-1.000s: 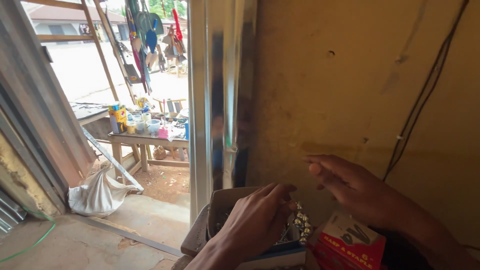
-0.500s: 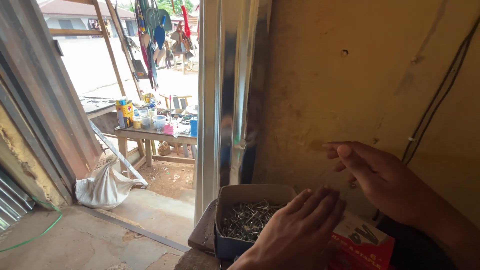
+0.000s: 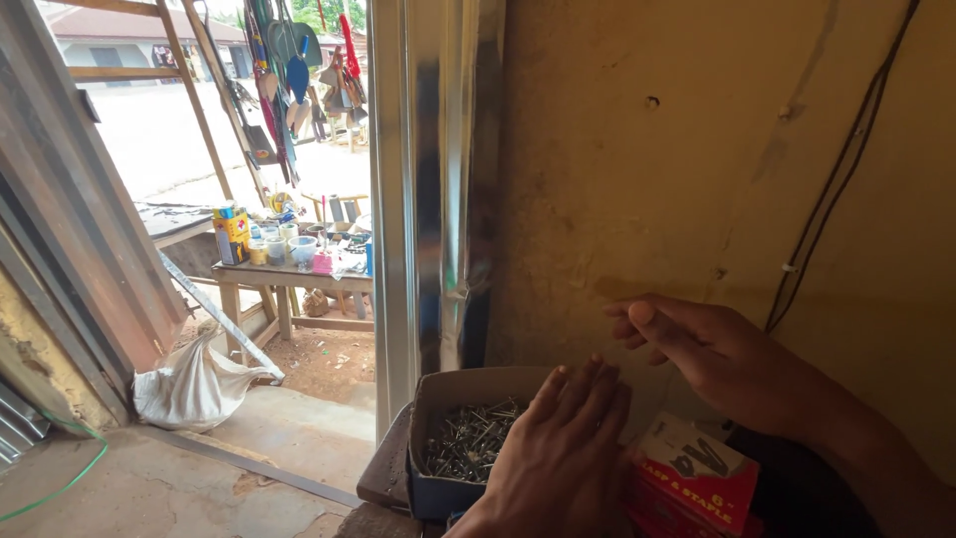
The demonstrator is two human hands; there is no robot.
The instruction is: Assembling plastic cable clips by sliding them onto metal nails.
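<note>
Looking down at an open cardboard box (image 3: 438, 399) full of small metal nails (image 3: 468, 443), set by a tan wall (image 3: 677, 149). Left hand (image 3: 563, 448) flat over the box, fingers straight. Right hand (image 3: 712, 354) raised just above, fingers loosely curled. Red packet (image 3: 692, 478) beside the box. Beyond a metal door frame (image 3: 438, 179), a cluttered wooden table (image 3: 294, 274) and white sack (image 3: 194, 384) outdoors.

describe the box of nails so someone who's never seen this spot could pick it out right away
Start at the shiny metal door frame beside the bare brown wall and drop to its foot. There sits an open cardboard box heaped with small dark nails, the left hand laid over its right side. Unlike the red packet to its right, it is plain, lidless and shows loose metal.
</note>
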